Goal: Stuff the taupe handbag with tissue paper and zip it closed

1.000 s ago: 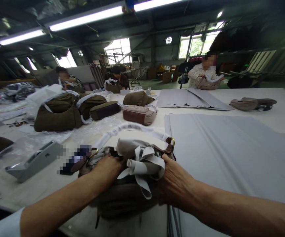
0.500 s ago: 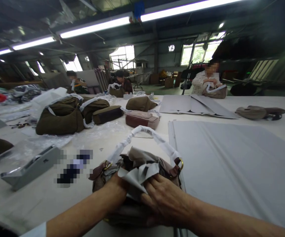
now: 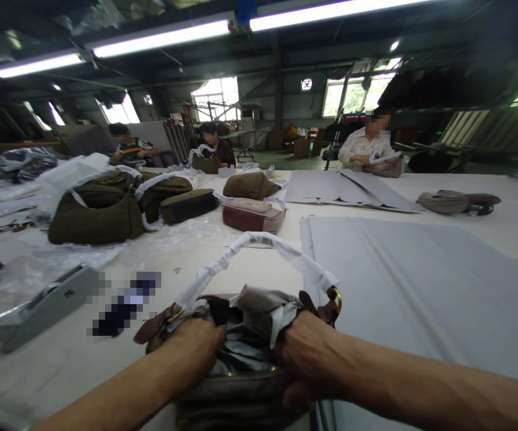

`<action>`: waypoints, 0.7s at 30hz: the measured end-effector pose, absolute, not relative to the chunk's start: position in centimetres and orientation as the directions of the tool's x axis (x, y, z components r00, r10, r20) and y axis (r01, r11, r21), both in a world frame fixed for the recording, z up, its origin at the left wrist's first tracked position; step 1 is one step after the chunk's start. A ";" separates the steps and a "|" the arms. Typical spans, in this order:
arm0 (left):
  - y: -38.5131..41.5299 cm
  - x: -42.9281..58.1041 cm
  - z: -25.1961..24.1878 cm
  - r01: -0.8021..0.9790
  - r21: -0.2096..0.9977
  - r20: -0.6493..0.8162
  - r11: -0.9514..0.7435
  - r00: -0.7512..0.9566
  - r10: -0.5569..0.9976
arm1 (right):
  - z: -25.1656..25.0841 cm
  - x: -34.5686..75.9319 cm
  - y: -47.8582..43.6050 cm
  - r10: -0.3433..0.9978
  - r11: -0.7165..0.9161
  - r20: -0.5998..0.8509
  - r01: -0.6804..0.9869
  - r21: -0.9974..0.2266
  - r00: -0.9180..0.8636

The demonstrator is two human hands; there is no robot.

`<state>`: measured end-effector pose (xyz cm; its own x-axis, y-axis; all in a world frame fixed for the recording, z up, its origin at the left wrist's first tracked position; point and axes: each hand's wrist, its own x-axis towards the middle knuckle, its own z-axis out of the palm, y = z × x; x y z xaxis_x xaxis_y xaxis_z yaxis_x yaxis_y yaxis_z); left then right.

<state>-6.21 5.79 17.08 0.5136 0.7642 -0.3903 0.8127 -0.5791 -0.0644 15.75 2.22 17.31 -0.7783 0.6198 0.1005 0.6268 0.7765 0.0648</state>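
An olive-brown handbag (image 3: 241,392) stands before me with its top open and gold zip parts along the near edge. Its handle (image 3: 259,239), wrapped in white, arches up between brown leather tabs with gold rings. Grey stuffing paper (image 3: 263,305) pokes out of the opening. My left hand (image 3: 196,347) is closed at the left side of the opening, fingers curled over the rim. At the right side, my right hand (image 3: 308,353) is closed round the rim beside the paper; its fingertips are hidden inside.
A grey tape dispenser (image 3: 47,305) and a pixelated item (image 3: 124,305) lie to the left. Farther back are several olive bags (image 3: 97,209) and a pink-and-brown bag (image 3: 253,216). Grey sheets (image 3: 411,287) cover the table's right. Several people sit across the table.
My hands have moved apart, left hand leftward and right hand slightly rightward. The bag's mouth is spread wider, showing more of its inside. The view has shifted slightly.
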 end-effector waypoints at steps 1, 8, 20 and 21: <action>5.7 -6.5 16.6 0.807 -0.075 -0.364 -0.585 0.524 0.770 | 17.9 15.7 1.7 0.588 0.796 0.134 0.600 0.081 -0.798; 4.5 -6.7 15.7 0.734 -0.103 -0.250 -0.672 0.634 0.731 | 17.4 13.6 0.7 0.600 0.741 0.348 0.665 0.098 -0.720; 4.0 -8.7 17.4 0.787 -0.233 -0.181 -0.571 0.542 0.821 | 16.9 11.6 0.0 0.726 0.688 -0.378 0.593 0.419 -0.575; 3.9 -8.9 17.2 0.785 -0.228 -0.175 -0.576 0.549 0.817 | 17.1 11.6 0.2 0.724 0.690 -0.410 0.596 0.410 -0.555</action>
<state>-8.92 3.91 17.25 0.5488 0.8174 -0.1752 0.7849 -0.5759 -0.2284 11.62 0.15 17.09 -0.5552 0.7237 -0.4099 0.5964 0.6899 0.4103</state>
